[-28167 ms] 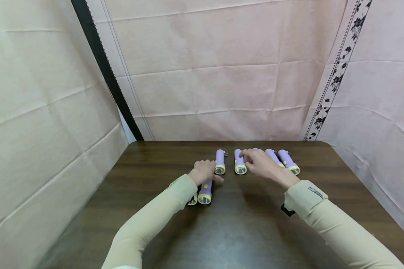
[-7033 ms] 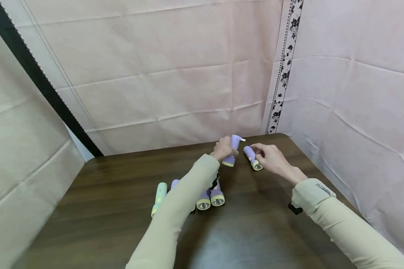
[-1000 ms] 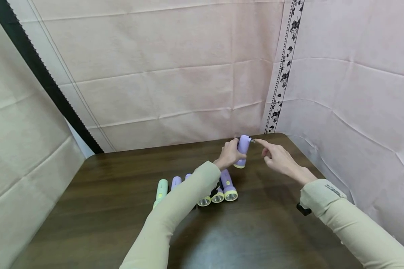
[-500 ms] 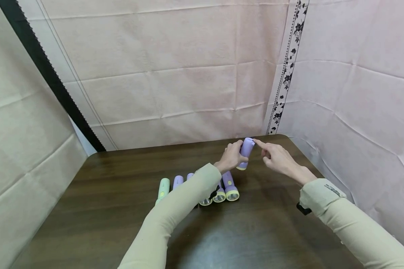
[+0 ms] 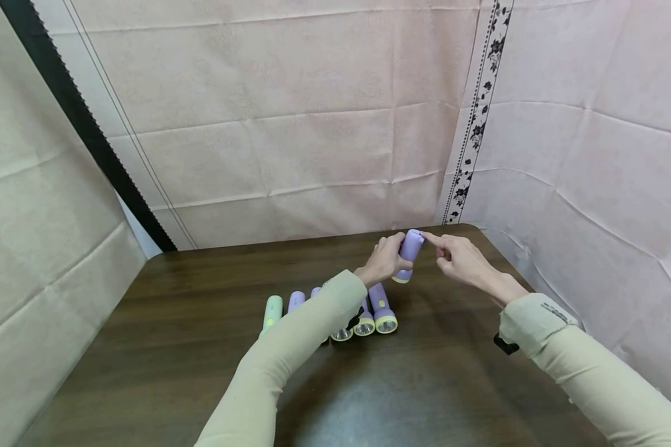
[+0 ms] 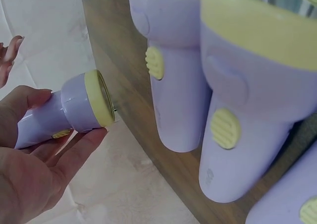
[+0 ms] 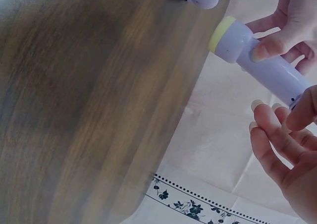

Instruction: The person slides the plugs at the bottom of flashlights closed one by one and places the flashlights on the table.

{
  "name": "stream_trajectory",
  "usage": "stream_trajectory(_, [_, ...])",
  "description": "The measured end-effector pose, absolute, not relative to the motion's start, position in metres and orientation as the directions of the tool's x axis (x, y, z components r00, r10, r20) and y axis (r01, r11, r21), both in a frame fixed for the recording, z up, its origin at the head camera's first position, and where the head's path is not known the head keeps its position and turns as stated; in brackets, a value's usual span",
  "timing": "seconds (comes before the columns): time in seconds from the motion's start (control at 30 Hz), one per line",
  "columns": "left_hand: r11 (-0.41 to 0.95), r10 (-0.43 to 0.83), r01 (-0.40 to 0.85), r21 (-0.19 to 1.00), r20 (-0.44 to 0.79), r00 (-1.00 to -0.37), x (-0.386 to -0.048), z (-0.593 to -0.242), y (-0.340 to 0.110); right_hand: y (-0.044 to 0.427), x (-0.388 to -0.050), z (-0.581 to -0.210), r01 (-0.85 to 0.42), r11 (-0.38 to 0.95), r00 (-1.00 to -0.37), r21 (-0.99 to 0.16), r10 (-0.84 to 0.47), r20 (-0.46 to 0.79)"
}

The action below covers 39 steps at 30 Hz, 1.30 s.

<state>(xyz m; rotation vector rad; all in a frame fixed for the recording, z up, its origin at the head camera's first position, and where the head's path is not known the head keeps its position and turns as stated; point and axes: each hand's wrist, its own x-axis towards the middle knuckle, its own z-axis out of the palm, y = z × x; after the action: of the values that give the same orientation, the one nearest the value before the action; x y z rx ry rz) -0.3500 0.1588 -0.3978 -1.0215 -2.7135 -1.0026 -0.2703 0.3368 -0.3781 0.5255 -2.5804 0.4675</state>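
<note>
My left hand (image 5: 381, 261) grips a purple flashlight (image 5: 410, 248) with a yellow rim, raised near the table's far edge, its lens end tilted down. In the left wrist view, the thumb and fingers wrap round its purple body (image 6: 39, 122). My right hand (image 5: 464, 261) stretches its index finger to the flashlight's tail end, the other fingers bent and holding nothing. The right wrist view shows this fingertip against the tail, where a small dark slot shows. Below the left wrist lie more purple flashlights (image 5: 381, 310) and a mint-green flashlight (image 5: 272, 313) in a row, partly hidden by the left sleeve.
The brown wooden table (image 5: 453, 385) carries the row, lens ends toward me. Pale cloth (image 5: 313, 155) hangs behind and on both sides, with a black strip (image 5: 84, 124) at left and a floral border (image 5: 478, 124) at right.
A second ago metal prongs stuck out of the held flashlight's tail; now they no longer show. Seven seconds ago this area held another flashlight on the table; the row has since gained one.
</note>
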Motion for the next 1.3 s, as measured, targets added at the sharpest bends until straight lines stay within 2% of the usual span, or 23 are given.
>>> stream_trajectory(0.27, [0.582,0.574,0.628,0.516,0.286,-0.767,-0.349,-0.393,0.158,0.336,-0.272,-0.375,-0.455,0.86,-0.809,-0.233,-0.289,0.513])
stream_trajectory(0.7, [0.59,0.6,0.632,0.502,0.251,-0.76,-0.346,-0.395,0.159,0.332,-0.272,-0.379,-0.445,0.851,-0.832,-0.278,-0.278,0.481])
stream_trajectory(1.0, [0.73,0.536,0.559,0.393,0.178,-0.825,-0.34,-0.393,0.163,0.33,-0.275,-0.377,-0.369,0.882,-0.889,-0.293,-0.244,0.387])
stream_trajectory(1.3, [0.765,0.483,0.5,0.406,0.152,-0.862,-0.334,-0.385,0.162,0.326,-0.279,-0.373,-0.361,0.885,-0.895,-0.296,-0.239,0.376])
